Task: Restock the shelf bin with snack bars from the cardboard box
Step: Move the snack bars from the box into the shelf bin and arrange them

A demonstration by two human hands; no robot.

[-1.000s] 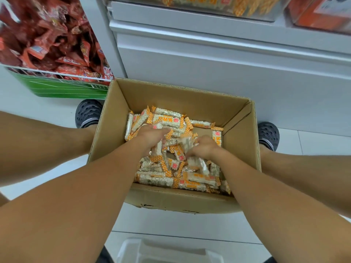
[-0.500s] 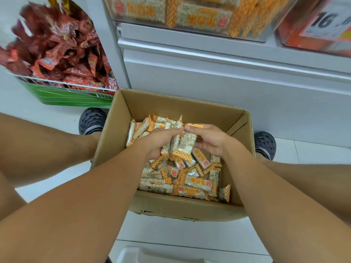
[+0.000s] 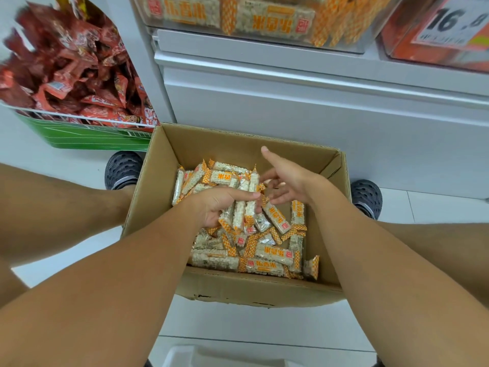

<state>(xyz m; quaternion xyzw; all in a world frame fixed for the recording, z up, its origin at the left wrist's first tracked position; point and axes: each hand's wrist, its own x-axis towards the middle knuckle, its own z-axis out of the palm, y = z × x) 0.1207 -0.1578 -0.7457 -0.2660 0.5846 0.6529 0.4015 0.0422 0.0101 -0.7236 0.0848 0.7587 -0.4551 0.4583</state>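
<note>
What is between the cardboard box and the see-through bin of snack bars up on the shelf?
In the head view, only the white shelf front lies between the cardboard box and the clear shelf bin.

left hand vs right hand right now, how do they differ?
The left hand has its fingers curled round a bunch of snack bars; the right hand holds nothing. The left hand's fingers are bent, while the right hand's are spread and straight. The left hand sits nearer the middle of the cardboard box, the right hand nearer its far right corner. Both are over the open box.
</note>
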